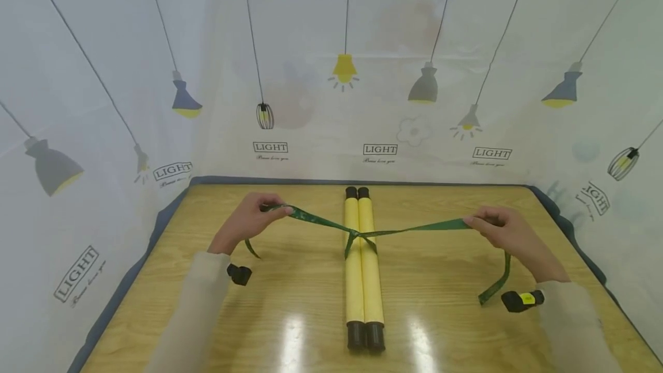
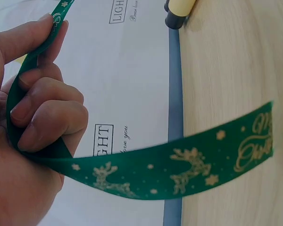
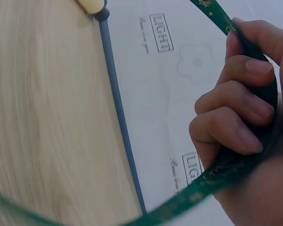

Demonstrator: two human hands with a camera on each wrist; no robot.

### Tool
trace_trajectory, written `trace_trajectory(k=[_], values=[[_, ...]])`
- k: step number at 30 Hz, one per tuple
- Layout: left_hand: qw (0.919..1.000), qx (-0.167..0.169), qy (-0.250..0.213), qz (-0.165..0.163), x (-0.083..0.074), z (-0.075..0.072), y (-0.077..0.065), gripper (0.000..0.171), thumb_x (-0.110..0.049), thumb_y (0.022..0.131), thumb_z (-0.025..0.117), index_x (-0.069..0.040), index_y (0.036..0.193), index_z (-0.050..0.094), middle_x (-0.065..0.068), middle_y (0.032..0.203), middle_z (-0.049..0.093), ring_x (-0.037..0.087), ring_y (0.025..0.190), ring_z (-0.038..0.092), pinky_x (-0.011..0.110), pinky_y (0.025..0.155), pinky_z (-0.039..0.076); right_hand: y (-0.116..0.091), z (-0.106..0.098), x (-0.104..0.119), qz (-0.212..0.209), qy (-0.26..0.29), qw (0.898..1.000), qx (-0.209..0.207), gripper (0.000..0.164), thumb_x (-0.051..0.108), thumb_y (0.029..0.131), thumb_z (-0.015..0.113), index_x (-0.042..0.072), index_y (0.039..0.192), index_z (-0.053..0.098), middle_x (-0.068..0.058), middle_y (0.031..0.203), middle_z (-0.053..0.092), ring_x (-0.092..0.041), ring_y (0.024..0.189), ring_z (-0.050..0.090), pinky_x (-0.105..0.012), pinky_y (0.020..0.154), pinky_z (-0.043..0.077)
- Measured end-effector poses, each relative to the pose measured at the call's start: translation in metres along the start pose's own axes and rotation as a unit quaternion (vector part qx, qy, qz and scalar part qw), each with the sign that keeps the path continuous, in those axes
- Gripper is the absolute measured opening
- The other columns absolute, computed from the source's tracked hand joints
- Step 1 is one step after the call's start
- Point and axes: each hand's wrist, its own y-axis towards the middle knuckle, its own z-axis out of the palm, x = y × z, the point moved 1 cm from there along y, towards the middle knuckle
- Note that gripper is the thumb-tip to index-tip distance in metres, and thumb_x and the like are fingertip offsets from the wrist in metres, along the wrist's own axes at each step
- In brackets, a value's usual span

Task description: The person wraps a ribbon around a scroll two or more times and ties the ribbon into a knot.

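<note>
Two yellow rods (image 1: pixel 354 286) with black end caps lie side by side on the wooden table, lengthwise away from me. A green ribbon (image 1: pixel 318 220) passes around them and crosses in a knot above their middle. My left hand (image 1: pixel 254 216) pinches one side of it between thumb and index finger, the other fingers curled over it. On the opposite side, my right hand (image 1: pixel 505 232) pinches the other length the same way. Both lengths stretch nearly straight from the knot. Loose tails hang below each hand; the left wrist view shows gold reindeer print on the ribbon (image 2: pixel 146 176).
The wooden table (image 1: pixel 290 286) has a blue-grey edge (image 1: pixel 269 180) along its back and sides. Behind it hangs a pale backdrop (image 1: pixel 311 33) printed with lamps and the word LIGHT. A black device (image 1: pixel 520 301) sits at the right wrist, another (image 1: pixel 239 274) at the left.
</note>
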Motion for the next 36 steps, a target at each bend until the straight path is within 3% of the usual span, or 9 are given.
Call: trace_trajectory(k=[5,10,16,21,27,36], values=[[0.9997,-0.003,0.011,-0.022,0.010,-0.003,-0.005,0.027,-0.043,0.092,0.067,-0.017,0.088,0.073,0.003,0.085,0.063,0.019,0.072,0.046,0.032,0.063,0.039,-0.008,-0.011,-0.018,0.018,-0.060,0.998,-0.018,0.035,0.041,0.098,0.060,0.007,0.092,0.064,0.004,0.057,0.030,-0.017,0.046,0.030,-0.034,0.045,0.036],[0.9991,0.016,0.002,-0.039,0.024,-0.003,-0.011,0.028,-0.040,0.093,0.066,-0.013,0.089,0.074,0.009,0.082,0.060,0.020,0.068,0.041,0.033,0.061,0.036,-0.017,-0.018,-0.037,0.047,-0.096,0.994,-0.012,0.041,0.045,0.097,0.059,0.005,0.095,0.067,0.005,0.060,0.033,-0.015,0.050,0.033,-0.033,0.047,0.034],[0.9952,0.036,0.005,-0.091,0.042,0.001,-0.021,0.038,-0.042,0.095,0.063,-0.005,0.097,0.074,0.015,0.099,0.065,0.025,0.081,0.051,0.036,0.068,0.042,-0.024,-0.022,-0.056,0.075,-0.135,0.988,-0.002,0.048,0.050,0.096,0.058,0.003,0.098,0.067,0.003,0.063,0.039,-0.014,0.055,0.037,-0.031,0.051,0.035],[0.9895,0.045,0.017,-0.137,0.055,0.007,-0.028,0.038,-0.043,0.095,0.063,-0.006,0.097,0.074,0.006,0.101,0.065,0.026,0.091,0.055,0.037,0.076,0.043,-0.027,-0.024,-0.070,0.073,-0.145,0.987,0.009,0.045,0.048,0.097,0.057,0.004,0.093,0.066,0.003,0.062,0.036,-0.014,0.054,0.036,-0.030,0.051,0.034],[0.9818,0.055,0.019,-0.181,0.063,0.012,-0.037,0.033,-0.037,0.096,0.063,-0.006,0.090,0.072,0.010,0.088,0.062,0.020,0.075,0.046,0.035,0.068,0.038,-0.026,-0.027,-0.081,0.061,-0.150,0.987,0.020,0.045,0.047,0.096,0.060,0.004,0.082,0.063,0.005,0.060,0.031,-0.012,0.053,0.033,-0.029,0.052,0.032],[0.9778,0.036,0.046,-0.201,0.071,0.021,-0.044,0.027,-0.031,0.095,0.065,-0.008,0.085,0.073,0.003,0.080,0.060,0.019,0.075,0.047,0.033,0.067,0.038,-0.027,-0.031,-0.091,0.070,-0.148,0.985,0.047,0.046,0.048,0.095,0.059,0.004,0.081,0.061,0.003,0.063,0.036,-0.011,0.056,0.037,-0.028,0.053,0.033]])
